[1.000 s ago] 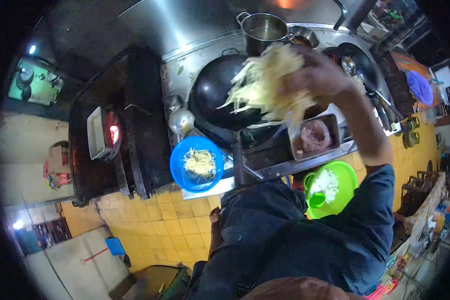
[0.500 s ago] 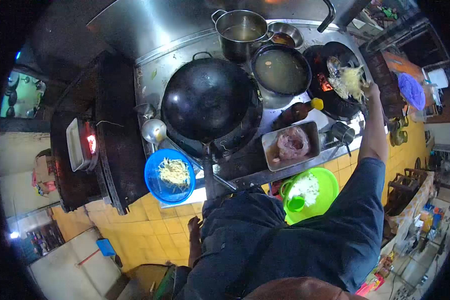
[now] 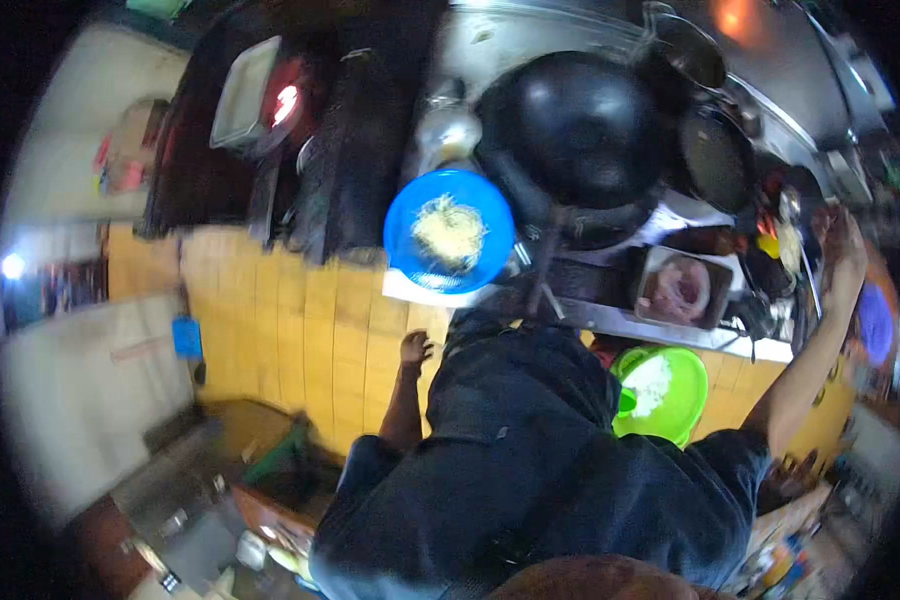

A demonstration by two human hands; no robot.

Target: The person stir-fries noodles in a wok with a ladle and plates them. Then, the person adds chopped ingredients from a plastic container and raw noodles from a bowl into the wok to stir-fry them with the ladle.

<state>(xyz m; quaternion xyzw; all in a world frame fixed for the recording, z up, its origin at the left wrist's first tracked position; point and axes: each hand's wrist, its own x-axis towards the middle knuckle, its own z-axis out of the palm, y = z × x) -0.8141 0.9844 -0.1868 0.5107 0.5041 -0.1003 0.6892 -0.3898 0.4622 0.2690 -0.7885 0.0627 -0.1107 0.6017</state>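
My left hand [image 3: 416, 348] hangs beside my body over the yellow tiles, its fingers loosely apart and holding nothing. My right hand [image 3: 842, 245] reaches to the far right, beside the small pan area with a ladle [image 3: 790, 205] and flames; its fingers are smeared by motion, so their grip is unclear. A blue basket [image 3: 400, 235] with pale shreds [image 3: 450, 235] stands at the stove's front edge. Behind it is a large black wok [image 3: 575, 125]. Right of the wok sits a metal tray [image 3: 650, 310] with a pink plastic bag [image 3: 682, 290].
A green basin [image 3: 688, 395] holds white contents and a green scoop. A pot [image 3: 690, 55] and a dark pan of liquid [image 3: 715, 158] stand at the back right. A yellow-capped bottle [image 3: 705, 240] lies near the tray. At left, a pale tray [image 3: 245, 92] sits beside glowing embers.
The view has swung left. My right hand carried pale shreds over the big wok, then released some at the small right-hand pan; no bundle shows in it now. My left hand still hangs low.
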